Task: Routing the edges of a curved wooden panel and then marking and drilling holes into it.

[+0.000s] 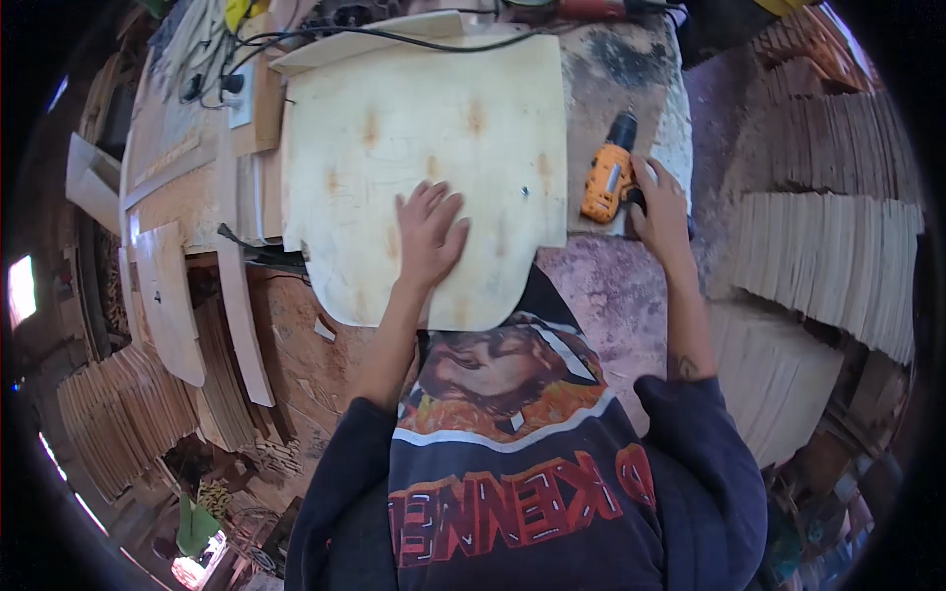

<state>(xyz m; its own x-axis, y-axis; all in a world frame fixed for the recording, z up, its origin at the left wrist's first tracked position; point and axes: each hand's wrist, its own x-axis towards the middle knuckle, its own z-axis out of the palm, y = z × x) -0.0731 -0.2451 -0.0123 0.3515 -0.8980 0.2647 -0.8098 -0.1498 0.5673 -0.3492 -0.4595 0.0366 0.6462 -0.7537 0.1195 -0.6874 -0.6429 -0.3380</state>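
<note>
A pale plywood panel [335, 128] with a rounded near end and brownish stains lies on the workbench in front of me. My left hand [431, 231] rests on it near the middle, palm down with the fingers stretched out. To the right of the panel is an orange and black cordless drill [608, 177], its black chuck pointing away from me. My right hand [658, 207] is curled round the drill's black grip on its right side, partly hiding it. A small metal screw or bolt [524, 192] shows on the panel's right part.
A black cable [394, 37] crosses the panel's far edge, beside a narrow wooden strip [370, 41]. A red and grey power tool [591, 8] lies at the back. Stacks of thin boards [828, 261] stand on the right, more boards [128, 414] on the left.
</note>
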